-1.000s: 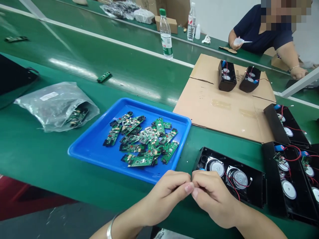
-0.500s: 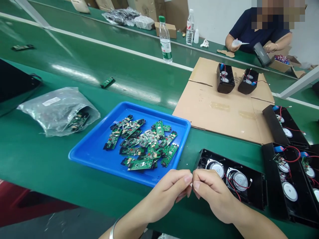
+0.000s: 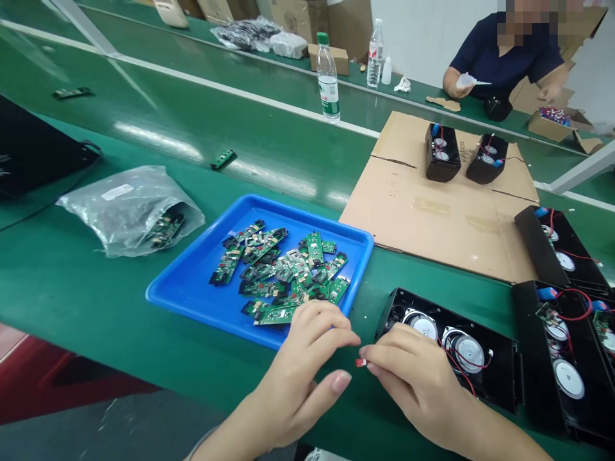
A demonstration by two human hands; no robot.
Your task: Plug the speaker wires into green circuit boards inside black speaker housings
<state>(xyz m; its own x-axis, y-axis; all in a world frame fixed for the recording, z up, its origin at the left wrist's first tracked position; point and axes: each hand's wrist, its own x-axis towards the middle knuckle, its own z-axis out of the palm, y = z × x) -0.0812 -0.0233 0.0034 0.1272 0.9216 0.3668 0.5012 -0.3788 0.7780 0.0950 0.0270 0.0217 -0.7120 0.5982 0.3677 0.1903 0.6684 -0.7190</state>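
Between the thumb and fingertips of my right hand [image 3: 408, 368] is a small red-and-white connector [image 3: 360, 362], its red end pointing left. My left hand [image 3: 312, 365] is open, thumb and fingers apart, just left of the connector and over the near edge of the blue tray [image 3: 192, 314]. Several green circuit boards [image 3: 276, 314] lie heaped in that tray. Partly behind my right hand, a black speaker housing [image 3: 497, 374] lies on the green table, showing two round speakers and red wires with a white plug.
More black speaker housings [image 3: 538, 358] stand at the right, and two [image 3: 442, 163] rest on a cardboard sheet [image 3: 398, 192]. A plastic bag of boards [image 3: 120, 211] lies left of the tray. A water bottle [image 3: 328, 89] stands farther back; across the line sits another person [image 3: 509, 57].
My hands, together before, have parted. The left has opened and moved left; the red-and-white connector now shows in my right fingers. The person opposite has lowered the black object.
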